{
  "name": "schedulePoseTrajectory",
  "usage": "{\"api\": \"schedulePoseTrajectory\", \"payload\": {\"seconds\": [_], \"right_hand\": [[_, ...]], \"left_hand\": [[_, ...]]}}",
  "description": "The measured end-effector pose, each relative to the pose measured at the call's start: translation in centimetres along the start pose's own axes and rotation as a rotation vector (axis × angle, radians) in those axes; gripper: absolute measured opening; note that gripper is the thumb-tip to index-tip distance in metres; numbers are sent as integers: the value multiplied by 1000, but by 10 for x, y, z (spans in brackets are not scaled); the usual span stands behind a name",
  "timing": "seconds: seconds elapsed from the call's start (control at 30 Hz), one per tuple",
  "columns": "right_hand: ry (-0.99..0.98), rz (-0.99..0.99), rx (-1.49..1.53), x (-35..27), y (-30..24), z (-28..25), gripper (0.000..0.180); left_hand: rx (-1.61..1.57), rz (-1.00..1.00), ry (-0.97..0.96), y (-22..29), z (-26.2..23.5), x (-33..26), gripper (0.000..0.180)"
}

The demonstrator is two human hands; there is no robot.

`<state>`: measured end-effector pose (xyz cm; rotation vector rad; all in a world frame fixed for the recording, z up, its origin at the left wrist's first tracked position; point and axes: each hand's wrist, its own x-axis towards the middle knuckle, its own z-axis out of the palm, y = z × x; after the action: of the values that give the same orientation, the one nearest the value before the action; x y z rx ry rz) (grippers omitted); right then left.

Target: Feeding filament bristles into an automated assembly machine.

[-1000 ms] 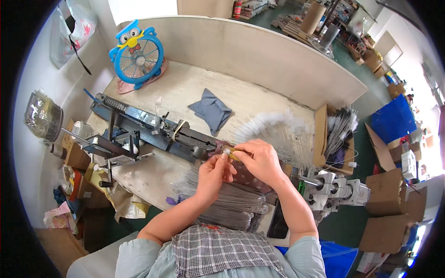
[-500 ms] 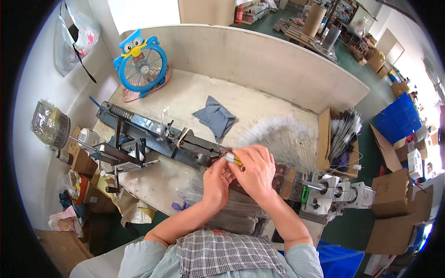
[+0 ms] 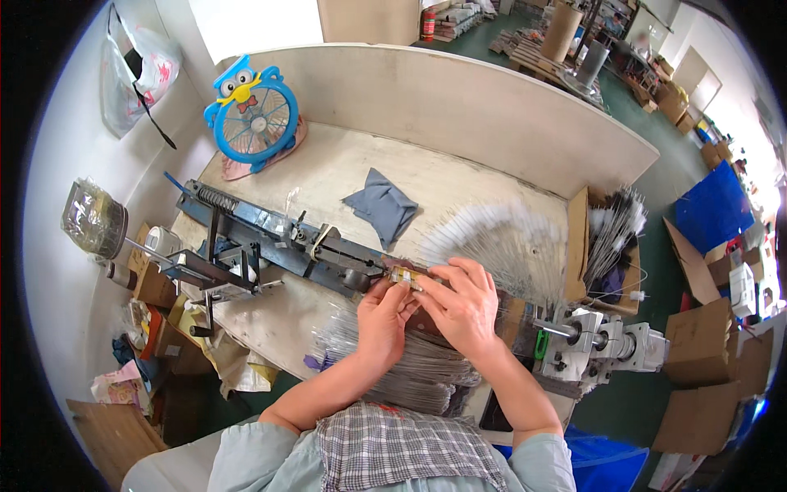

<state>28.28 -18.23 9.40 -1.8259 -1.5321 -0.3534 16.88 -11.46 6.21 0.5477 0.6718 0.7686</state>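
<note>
My left hand [image 3: 383, 324] is closed, thumb and fingertips pinched together at the right end of a long dark metal bench fixture [image 3: 287, 235]. My right hand [image 3: 466, 310] meets it from the right, its thumb and index finger also pinched. Just beyond the fingertips sits a small yellow block [image 3: 403, 275] with a whitish part. What the fingers pinch is too small and covered to name. Beneath my wrists lies a thick bundle of thin grey wires [image 3: 426, 373]. More thin wires with white, fuzzy-looking ends [image 3: 492, 238] fan out beyond my right hand.
A grey cloth [image 3: 382, 207] and a blue cartoon-shaped fan [image 3: 254, 123] rest on the table. At right stand a cardboard box [image 3: 576, 246] of wires and a metal shaft device [image 3: 598, 340]. A crank mechanism [image 3: 209, 275] projects at left. A low panel [image 3: 492, 107] borders the back.
My right hand has shifted slightly right and down, and more of the yellow block shows. My left hand stays nearly in place, fingers still pinched. The whole view has shifted a little.
</note>
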Motion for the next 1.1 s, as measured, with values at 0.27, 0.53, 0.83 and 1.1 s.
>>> {"api": "schedulePoseTrajectory", "payload": {"seconds": [0.27, 0.53, 0.83, 1.1], "right_hand": [[-62, -21, -12, 7, -7, 4, 28], [-109, -8, -4, 11, -12, 4, 27], [-81, -12, 10, 4, -4, 6, 27], [-44, -10, 3, 3, -7, -2, 23]], "left_hand": [[-85, -32, -35, 0, -1, 2, 13], [-145, -36, -30, 3, -4, -1, 13], [-87, -6, -41, 3, 2, -1, 13], [-140, -27, -39, 1, 0, -3, 11]]}}
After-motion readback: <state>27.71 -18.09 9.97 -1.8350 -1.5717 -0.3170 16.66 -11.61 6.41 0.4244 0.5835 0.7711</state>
